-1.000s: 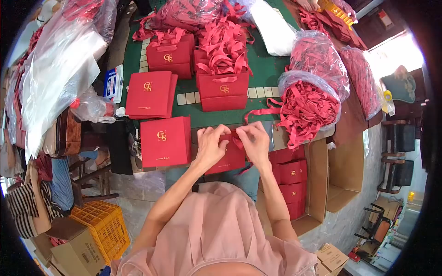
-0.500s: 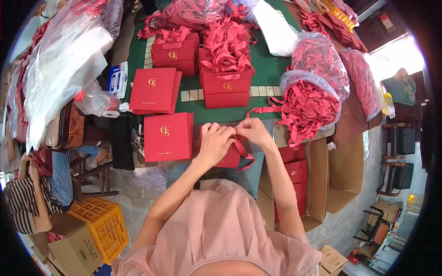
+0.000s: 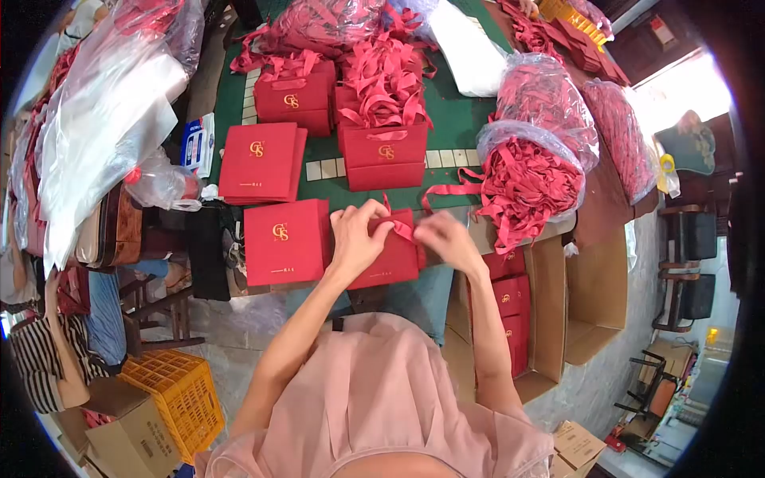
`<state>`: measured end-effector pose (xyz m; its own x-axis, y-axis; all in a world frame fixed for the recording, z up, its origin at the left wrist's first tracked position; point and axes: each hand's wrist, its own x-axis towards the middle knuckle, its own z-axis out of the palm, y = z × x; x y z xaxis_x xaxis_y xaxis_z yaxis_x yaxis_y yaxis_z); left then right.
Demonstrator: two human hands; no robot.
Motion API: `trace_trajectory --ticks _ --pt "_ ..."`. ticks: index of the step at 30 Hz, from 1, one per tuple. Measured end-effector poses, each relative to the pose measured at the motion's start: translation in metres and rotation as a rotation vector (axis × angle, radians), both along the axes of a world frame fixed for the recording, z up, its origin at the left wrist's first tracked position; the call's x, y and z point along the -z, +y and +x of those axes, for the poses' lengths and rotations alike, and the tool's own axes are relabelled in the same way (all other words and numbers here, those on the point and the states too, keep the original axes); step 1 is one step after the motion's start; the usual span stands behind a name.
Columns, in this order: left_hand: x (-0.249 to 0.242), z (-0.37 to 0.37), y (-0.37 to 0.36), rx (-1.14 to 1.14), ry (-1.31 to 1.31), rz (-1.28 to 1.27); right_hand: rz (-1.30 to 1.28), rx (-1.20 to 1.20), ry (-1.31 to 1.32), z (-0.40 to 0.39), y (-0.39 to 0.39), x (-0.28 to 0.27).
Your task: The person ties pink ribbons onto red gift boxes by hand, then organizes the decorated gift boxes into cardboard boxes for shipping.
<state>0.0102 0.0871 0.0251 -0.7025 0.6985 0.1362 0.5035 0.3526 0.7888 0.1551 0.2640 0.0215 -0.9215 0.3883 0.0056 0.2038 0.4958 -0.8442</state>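
The red bag (image 3: 388,259) lay at the near edge of the counter (image 3: 458,119), in front of the person, its lower part seeming to overhang that edge. It looked light, made of stiff card, likely to hold its shape but to crease or dent if squeezed hard. The ribbon (image 3: 402,231) at its upper edge looked soft, limp and probably a little slippery, so it seemed best pinched close to where it met the card, with the bag steadied by its upper edge rather than by its broad face.

The left hand (image 3: 357,239) had thumb and fingers together, apparently clamped on the ribbon at the bag's upper edge. The right hand (image 3: 450,241) was blurred just beside the ribbon's right end; whether its fingers gripped anything I could not tell.

Half a second earlier, both hands met over the bag and a long ribbon tail hung down its right side. Now the hands stood apart, the right one farther right, more of the bag's face showed, and a short bit of ribbon stuck up above its upper edge. The pile of flat bags (image 3: 287,243) at the near edge, left of the hands, remained in place.
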Motion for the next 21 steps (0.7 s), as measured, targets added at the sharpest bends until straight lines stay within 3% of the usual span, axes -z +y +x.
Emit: trace_trajectory --ticks 1,5,6,9,11,14,17,18,20,21 --pt "0.002 -0.003 0.002 0.004 0.028 -0.009 0.056 -0.127 -0.051 0.005 -0.004 -0.008" --pt "0.009 -0.008 0.01 0.035 0.058 -0.025 -0.101 -0.002 -0.305 0.014 -0.016 -0.027" --pt "0.012 -0.008 0.012 0.035 0.058 -0.027 -0.104 -0.003 -0.305 0.014 -0.015 -0.021" --pt "0.018 -0.009 0.018 0.048 0.081 -0.027 -0.491 0.068 -0.157 0.008 -0.012 -0.015" --pt "0.02 0.0 0.021 -0.03 0.285 0.067 -0.598 0.157 -0.154 -0.003 -0.02 -0.025" --pt "0.016 0.027 0.017 -0.034 0.027 0.135 -0.721 0.276 -0.121 -0.018 -0.03 -0.021" --pt "0.028 0.061 0.01 0.095 -0.383 0.287 -0.72 0.253 0.07 -0.03 -0.028 0.0" --pt "0.028 0.069 0.007 0.208 -0.651 0.407 -0.676 0.27 0.022 -0.034 -0.028 -0.004" --pt "0.047 0.079 -0.002 0.263 -0.377 0.264 -0.62 0.313 -0.015 -0.041 -0.029 -0.013" --pt "0.021 0.08 -0.007 0.214 -0.751 0.245 -0.576 0.326 -0.022 -0.043 -0.026 -0.01"
